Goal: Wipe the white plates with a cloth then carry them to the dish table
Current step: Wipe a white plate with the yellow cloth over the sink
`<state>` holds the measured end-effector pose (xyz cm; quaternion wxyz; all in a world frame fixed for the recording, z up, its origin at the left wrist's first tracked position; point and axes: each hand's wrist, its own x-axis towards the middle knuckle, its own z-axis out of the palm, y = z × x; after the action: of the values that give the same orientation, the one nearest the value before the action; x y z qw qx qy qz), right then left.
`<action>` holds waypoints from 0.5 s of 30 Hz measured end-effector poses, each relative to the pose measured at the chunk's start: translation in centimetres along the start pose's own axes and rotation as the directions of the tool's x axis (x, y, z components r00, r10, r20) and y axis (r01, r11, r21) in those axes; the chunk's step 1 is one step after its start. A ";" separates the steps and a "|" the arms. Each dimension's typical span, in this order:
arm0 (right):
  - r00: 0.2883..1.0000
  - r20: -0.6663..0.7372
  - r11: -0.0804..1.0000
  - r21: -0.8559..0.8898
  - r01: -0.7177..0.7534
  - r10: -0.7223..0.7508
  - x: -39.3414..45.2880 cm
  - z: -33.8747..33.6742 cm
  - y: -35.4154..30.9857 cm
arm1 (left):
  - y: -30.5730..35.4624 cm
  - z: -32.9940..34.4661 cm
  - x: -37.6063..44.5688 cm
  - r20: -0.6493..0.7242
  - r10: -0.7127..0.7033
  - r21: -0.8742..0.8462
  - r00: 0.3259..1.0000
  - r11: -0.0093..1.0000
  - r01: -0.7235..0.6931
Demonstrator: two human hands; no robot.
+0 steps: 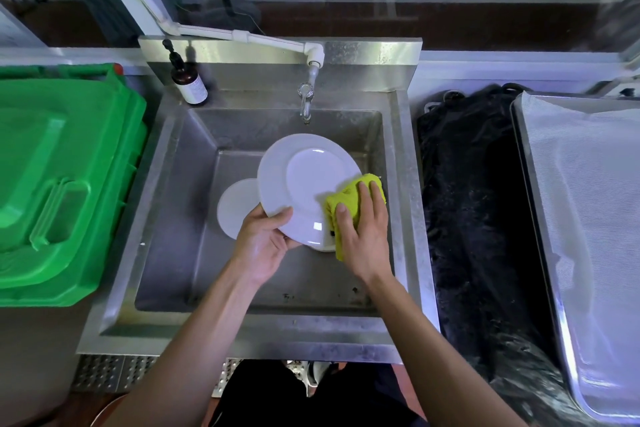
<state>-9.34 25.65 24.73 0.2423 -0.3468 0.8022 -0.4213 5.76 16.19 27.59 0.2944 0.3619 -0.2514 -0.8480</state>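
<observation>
Plate (304, 184), white and glazed, is being held tilted above a steel sink (180, 184). It is looking stiff, breakable and probably slick, so the rim is seeming the safest place to take hold. The left hand (263, 243) is gripping its lower-left rim, thumb curled over the top face. The right hand (363, 236) is pressing a yellow cloth (349, 198) against the plate's right edge, fingers (374, 194) lying nearly straight across it (the cloth is looking soft and folded). A second plate (235, 208) is lying in the sink basin beneath, with another white edge (325, 248) peeking out below the held plate. A green bin (62, 177) is sitting closed to the left, contents hidden.
</observation>
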 end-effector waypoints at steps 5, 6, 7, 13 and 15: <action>1.000 -0.021 1.000 -0.006 0.001 -0.001 2.3 -0.8 -0.5 | 0.1 0.0 -0.5 0.041 -0.037 0.104 0.998 0.994 0.033; 1.000 -0.019 1.000 -0.012 0.011 -0.011 2.7 -1.1 -0.5 | 0.1 0.0 -0.7 0.045 -0.048 0.126 0.998 0.991 0.042; 1.000 -0.016 1.000 -0.018 0.022 -0.022 3.2 -1.3 -0.7 | 0.1 0.0 -0.8 0.050 -0.060 0.144 0.997 0.988 0.052; 0.987 0.014 0.983 -0.085 0.160 -0.160 4.9 -2.1 -1.7 | 0.4 0.2 -1.5 0.060 -0.133 0.322 0.989 0.941 0.107; 0.976 0.043 0.968 -0.123 0.218 -0.214 5.0 -2.0 -1.9 | 0.6 0.2 -1.6 0.059 -0.151 0.345 0.987 0.931 0.121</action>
<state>-13.22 22.07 26.91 0.1842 -0.4528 0.7812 -0.3883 6.70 16.88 28.82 0.1571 0.3880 -0.3806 -0.8246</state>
